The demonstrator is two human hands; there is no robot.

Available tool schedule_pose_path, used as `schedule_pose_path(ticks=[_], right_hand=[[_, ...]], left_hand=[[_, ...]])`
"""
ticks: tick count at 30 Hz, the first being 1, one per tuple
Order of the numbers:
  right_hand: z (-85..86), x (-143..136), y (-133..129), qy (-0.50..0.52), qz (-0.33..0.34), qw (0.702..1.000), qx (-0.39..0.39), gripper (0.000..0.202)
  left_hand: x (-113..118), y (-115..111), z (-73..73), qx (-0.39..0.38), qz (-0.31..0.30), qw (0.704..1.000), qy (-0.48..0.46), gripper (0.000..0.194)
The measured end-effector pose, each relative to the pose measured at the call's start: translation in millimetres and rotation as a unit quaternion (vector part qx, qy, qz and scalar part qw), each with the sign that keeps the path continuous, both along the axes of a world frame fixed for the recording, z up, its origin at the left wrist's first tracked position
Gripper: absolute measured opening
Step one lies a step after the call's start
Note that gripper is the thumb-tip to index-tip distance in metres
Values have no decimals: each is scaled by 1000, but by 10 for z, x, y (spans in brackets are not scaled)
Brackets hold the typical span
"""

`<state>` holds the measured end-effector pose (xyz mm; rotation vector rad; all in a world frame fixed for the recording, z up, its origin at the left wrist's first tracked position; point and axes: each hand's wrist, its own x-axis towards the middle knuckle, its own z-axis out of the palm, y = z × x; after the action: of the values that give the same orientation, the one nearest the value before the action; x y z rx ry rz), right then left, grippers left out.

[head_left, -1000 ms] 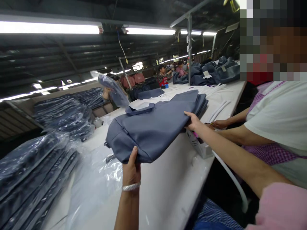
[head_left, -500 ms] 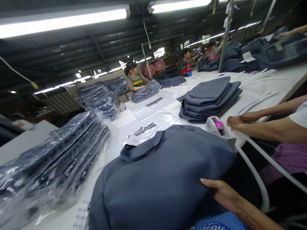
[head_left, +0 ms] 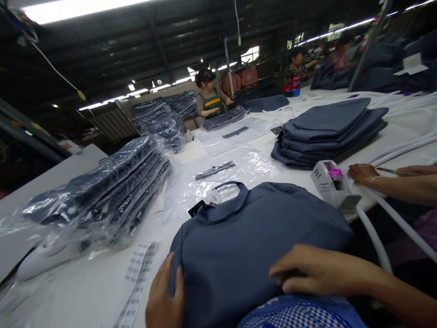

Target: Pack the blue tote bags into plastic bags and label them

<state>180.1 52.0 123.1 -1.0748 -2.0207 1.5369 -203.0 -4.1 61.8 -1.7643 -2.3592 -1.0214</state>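
- The grey-blue bag lay flat at the near edge of the white bench, its carry handle pointing toward 12 o'clock and a black hang tag at its top left corner.
- The left hand rested against the bag's left edge at 7 o'clock, fingers loosely spread and flat on the cloth, gripping nothing.
- The right hand lay palm down on the bag's lower right part at 5 o'clock, fingers slightly bent, pressing the fabric, not clasped around it.
- A strip of barcode labels lay on the bench just left of the bag.
- At 10 o'clock sat a stack of plastic-wrapped bags.
- At 1 o'clock, well apart, was a pile of unwrapped folded bags.
- A white tape dispenser stood at 2 o'clock, near a co-worker's hand.
- Clear plastic sleeves lay beyond the bag's handle.
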Motion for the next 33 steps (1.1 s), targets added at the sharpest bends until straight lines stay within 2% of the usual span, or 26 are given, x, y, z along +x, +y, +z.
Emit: schedule_pose_path(ticks=[1, 2, 3, 5, 7, 9, 10, 12, 14, 16, 18, 20, 23, 26, 29, 33], right_hand=[[63, -191, 150, 2, 72, 996, 49, 26], [52, -406, 302, 9, 104, 990, 93, 28], [-30, -629, 445, 26, 121, 986, 115, 29], [-364, -1041, 675, 55, 134, 981, 128, 31], [-801, -1333, 804, 53, 129, 971, 195, 31], [-1184, -1478, 843, 31, 103, 956, 271, 29], [-1320, -1503, 842, 26, 90, 950, 299, 28], [-1463, -1494, 826, 35, 74, 942, 326, 28], [-1473, -1456, 821, 61, 73, 940, 327, 28], [-1429, -1428, 834, 87, 84, 942, 315, 26], [-1395, -1422, 852, 105, 90, 944, 300, 26], [-1396, -1430, 863, 114, 89, 945, 293, 26], [-1429, -1445, 871, 116, 88, 946, 288, 26], [-1438, -1446, 883, 109, 90, 950, 280, 25], [-1411, -1440, 901, 105, 92, 952, 273, 25], [-1389, -1443, 919, 104, 92, 954, 267, 25]], left_hand=[[81, 123, 68, -8, -61, 998, 8, 46], [166, 256, 112, -23, -120, 992, 10, 40], [248, 390, 127, -42, -173, 984, 14, 38], [387, 631, 71, -78, -251, 964, 32, 36], [477, 787, -85, -97, -296, 949, 44, 35], [519, 839, -291, -97, -313, 944, 45, 34], [523, 837, -385, -95, -315, 944, 38, 33], [496, 821, -502, -93, -308, 947, -1, 30], [415, 861, -476, -88, -283, 952, -72, 29], [286, 1019, -318, -55, -240, 963, -107, 30], [133, 1302, -102, -15, -207, 977, -56, 33], [-6, 1669, 77, -24, -217, 974, 59, 40], [-124, 2225, 175, -135, -292, 919, 228, 66], [-127, 2632, 119, -218, -351, 857, 308, 78], [-81, 2842, 37, -258, -390, 824, 321, 75], [-57, 2923, 29, -310, -395, 797, 335, 62]])
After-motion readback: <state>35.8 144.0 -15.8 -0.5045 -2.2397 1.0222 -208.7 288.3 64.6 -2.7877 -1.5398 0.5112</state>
